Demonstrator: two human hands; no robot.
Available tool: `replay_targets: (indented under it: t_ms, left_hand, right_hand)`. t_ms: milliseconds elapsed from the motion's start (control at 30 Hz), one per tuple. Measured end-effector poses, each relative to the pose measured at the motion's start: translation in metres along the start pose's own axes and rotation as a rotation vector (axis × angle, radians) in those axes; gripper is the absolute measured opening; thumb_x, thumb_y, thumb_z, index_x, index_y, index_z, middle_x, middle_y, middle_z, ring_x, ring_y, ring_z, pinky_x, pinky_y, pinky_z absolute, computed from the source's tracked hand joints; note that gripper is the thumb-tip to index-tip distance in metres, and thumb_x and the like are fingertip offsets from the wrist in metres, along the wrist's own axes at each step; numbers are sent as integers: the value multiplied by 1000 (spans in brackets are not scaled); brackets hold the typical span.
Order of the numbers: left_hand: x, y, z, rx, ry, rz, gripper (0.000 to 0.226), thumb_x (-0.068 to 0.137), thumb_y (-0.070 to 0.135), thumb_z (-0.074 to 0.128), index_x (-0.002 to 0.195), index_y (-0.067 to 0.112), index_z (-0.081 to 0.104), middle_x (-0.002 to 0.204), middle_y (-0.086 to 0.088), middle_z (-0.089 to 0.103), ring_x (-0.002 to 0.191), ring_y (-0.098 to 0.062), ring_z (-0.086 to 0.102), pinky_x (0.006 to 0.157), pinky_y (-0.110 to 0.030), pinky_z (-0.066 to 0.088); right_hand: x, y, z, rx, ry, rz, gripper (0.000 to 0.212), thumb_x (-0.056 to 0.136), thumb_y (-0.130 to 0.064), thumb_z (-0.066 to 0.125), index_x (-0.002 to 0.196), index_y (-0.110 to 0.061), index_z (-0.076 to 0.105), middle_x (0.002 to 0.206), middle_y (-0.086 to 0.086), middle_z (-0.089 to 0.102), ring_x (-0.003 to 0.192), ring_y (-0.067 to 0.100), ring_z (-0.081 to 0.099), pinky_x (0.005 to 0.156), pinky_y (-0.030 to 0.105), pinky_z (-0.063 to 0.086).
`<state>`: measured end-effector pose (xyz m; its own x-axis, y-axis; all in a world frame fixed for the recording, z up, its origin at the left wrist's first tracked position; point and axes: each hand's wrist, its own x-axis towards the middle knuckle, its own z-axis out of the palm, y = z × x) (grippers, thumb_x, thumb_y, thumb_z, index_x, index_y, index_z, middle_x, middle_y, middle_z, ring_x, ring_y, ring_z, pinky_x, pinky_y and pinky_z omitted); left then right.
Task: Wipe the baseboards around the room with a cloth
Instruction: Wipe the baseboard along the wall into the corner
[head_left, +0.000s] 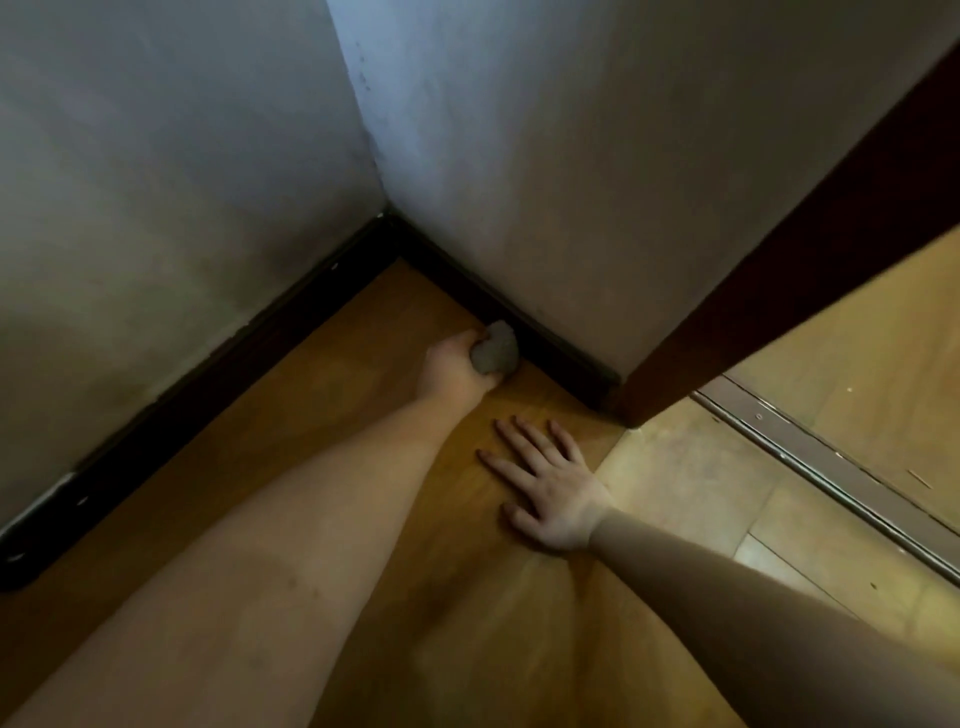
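Clenched around a bunched grey cloth (494, 347): left hand (454, 370), knuckles toward the corner, fingers curled over the wad. Cloth pressed against the dark baseboard (540, 338) at roughly 12 o'clock from the centre of the view, right where board meets wooden floor (337, 395). Bare left forearm running from 7 o'clock up to the hand.

Flat on the floor at about 4 o'clock from the cloth: right hand (545, 483), fingers spread and straight, palm down, grasping nothing. Tan sleeve (753, 613) covering the right arm to the wrist, entering from 4 o'clock.

Two runs of baseboard meeting at a corner near 11 o'clock of the cloth, one going down toward 8 o'clock along the left wall (156, 208), the other toward 4 o'clock under the right wall (597, 182), the cloth touching the latter. Pale scuffs along the left run near its lower end.

Dark brown door edge (779, 291) slanting from 2 o'clock down to the end of the right baseboard. Metal threshold strip (831, 467) crossing the floor at 3 o'clock, lighter flooring beyond it.
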<state>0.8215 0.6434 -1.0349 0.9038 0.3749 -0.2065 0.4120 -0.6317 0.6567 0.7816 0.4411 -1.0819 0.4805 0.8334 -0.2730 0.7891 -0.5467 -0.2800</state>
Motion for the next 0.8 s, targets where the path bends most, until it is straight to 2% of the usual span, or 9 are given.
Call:
replay_targets:
  t_ms: [100, 233, 300, 400, 500, 633, 800]
  left_hand:
    - [-10, -2, 3, -41, 15, -45, 54, 74, 35, 85, 122, 16, 67, 116, -6, 70, 107, -23, 63, 79, -17, 36]
    - [-33, -1, 9, -144, 148, -97, 50, 77, 31, 84, 123, 17, 67, 111, -4, 70, 101, -19, 62, 79, -21, 40]
    - [-38, -1, 10, -200, 270, -151, 52, 78, 24, 82, 126, 14, 66, 117, -8, 69, 105, -22, 62, 87, -26, 45]
    - [-30, -4, 2, -190, 380, -252, 54, 81, 21, 79, 131, 14, 62, 123, -13, 66, 113, -30, 61, 97, -36, 49]
    - [-19, -5, -1, -157, 349, -266, 53, 83, 17, 76, 134, 14, 61, 127, -12, 64, 117, -30, 59, 102, -40, 48]
    - [-31, 22, 30, -160, 227, -146, 53, 80, 14, 78, 131, 13, 63, 125, -11, 66, 115, -27, 61, 100, -35, 48]
    - [-57, 48, 68, -211, 272, -224, 48, 79, 12, 79, 125, 12, 66, 123, -10, 64, 114, -27, 60, 94, -30, 45]
  right_hand:
    - [-20, 3, -7, 84, 5, 44, 70, 93, -73, 18, 152, -47, -12, 163, -6, -17, 146, 17, -26, 117, 49, -15]
    - [-89, 10, 3, 22, -14, 240, 84, 82, -89, 11, 149, -48, -19, 161, -8, -21, 146, 21, -25, 116, 63, -7]
    - [-119, 15, 14, -22, -7, 370, 86, 81, -90, 10, 150, -47, -16, 162, -6, -17, 149, 25, -17, 114, 66, -6]
    - [-133, 21, 20, -48, 0, 362, 86, 86, -85, 22, 156, -38, 6, 164, 2, 8, 150, 32, 12, 111, 67, 7]
    - [-131, 22, 24, -46, 17, 342, 85, 87, -83, 26, 156, -37, 10, 164, 3, 15, 150, 31, 14, 111, 69, 11]
    - [-131, 21, 29, -33, 51, 365, 81, 88, -81, 26, 156, -40, 10, 164, 1, 15, 151, 27, 10, 113, 69, 10]
    - [-131, 22, 31, -20, 62, 363, 77, 90, -77, 28, 155, -40, 11, 164, 1, 14, 151, 26, 8, 113, 68, 10]
